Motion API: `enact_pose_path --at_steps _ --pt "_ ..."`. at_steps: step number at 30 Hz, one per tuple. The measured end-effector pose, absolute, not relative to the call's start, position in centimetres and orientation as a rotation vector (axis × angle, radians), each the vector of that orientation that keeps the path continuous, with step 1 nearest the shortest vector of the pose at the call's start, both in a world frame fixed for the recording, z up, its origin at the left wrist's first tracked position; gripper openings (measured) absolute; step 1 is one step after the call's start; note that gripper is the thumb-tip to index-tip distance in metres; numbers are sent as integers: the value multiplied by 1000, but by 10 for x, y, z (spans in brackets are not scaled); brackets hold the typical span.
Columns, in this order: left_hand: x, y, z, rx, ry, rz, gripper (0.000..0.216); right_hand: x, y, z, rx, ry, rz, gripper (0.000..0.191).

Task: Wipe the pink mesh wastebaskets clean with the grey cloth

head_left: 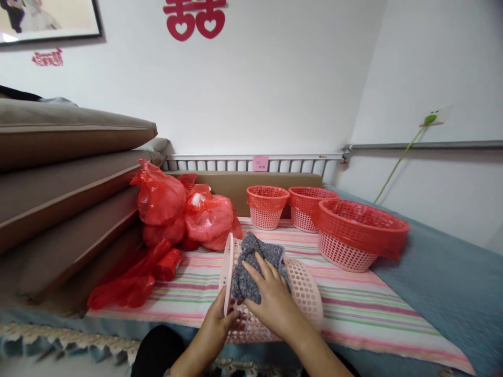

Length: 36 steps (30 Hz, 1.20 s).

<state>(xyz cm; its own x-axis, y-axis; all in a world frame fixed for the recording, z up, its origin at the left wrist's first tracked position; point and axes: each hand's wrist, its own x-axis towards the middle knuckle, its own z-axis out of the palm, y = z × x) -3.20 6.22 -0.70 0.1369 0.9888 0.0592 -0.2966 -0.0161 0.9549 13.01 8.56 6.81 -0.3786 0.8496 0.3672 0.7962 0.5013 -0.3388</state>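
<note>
A pale pink perforated plastic basket [304, 285] lies on its side at the near edge of a striped cloth, its open rim turned to the left. My left hand [220, 320] grips that rim at its lower part, thumb on the outer wall. Pressed against the upper side wall is a grey cleaning cloth [255, 256]. On top of it lies my right hand [271, 298], its fingers closed over the fabric. The cloth hides part of the basket wall.
Three baskets lined with red bags, a near one [348, 251] and two behind, stand at the right. Full red plastic bags [212, 220] and a red bag roll [168, 264] lie left, beside stacked cushions [70, 183]. Behind is a radiator [220, 165].
</note>
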Motion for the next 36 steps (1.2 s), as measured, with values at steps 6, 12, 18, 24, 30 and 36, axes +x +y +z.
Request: enact_pose_path --at_steps 6,12,18,24,30,36 --pt "-32 61 6 1031 858 1244 77 134 107 78 -1249 -2268 98 51" --pt "-30 65 6 1007 821 1286 70 113 118 86 -1072 -2256 75 44" --pt "-38 60 21 1111 864 1215 72 128 107 86 -780 -2497 181 56" --pt "-41 61 24 1156 843 1135 78 118 107 73 -878 -2334 148 58" --pt "-44 54 17 1123 864 1100 95 92 134 84 -1073 -2199 75 51" --pt "-48 51 -2 1119 847 1113 99 86 146 96 -1141 -2230 45 48"
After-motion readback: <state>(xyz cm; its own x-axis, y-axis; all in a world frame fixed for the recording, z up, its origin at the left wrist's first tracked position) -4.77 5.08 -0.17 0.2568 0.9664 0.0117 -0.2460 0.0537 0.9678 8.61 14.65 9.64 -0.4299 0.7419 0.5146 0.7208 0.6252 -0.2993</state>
